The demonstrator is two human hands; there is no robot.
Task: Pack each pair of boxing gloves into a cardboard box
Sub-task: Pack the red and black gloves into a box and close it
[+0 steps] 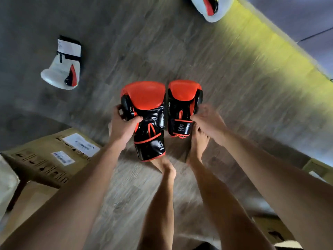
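Note:
I hold a pair of red and black boxing gloves side by side above the wooden floor, red padding pointing away from me. My left hand (122, 123) grips the left glove (146, 112) with fingers round its thumb side and thumb across the palm. My right hand (207, 120) holds the right glove (183, 105) at its right edge, near the cuff. A cardboard box (48, 159) with white labels stands at the lower left, its flap raised. Two white gloves lie on the floor, one (63, 67) at the left, the other (210, 8) at the top edge.
My bare feet (196, 145) stand on the floor right under the held gloves. A second cardboard box (273, 230) sits at the lower right. A yellow-lit strip (281, 56) runs along the wall at the upper right.

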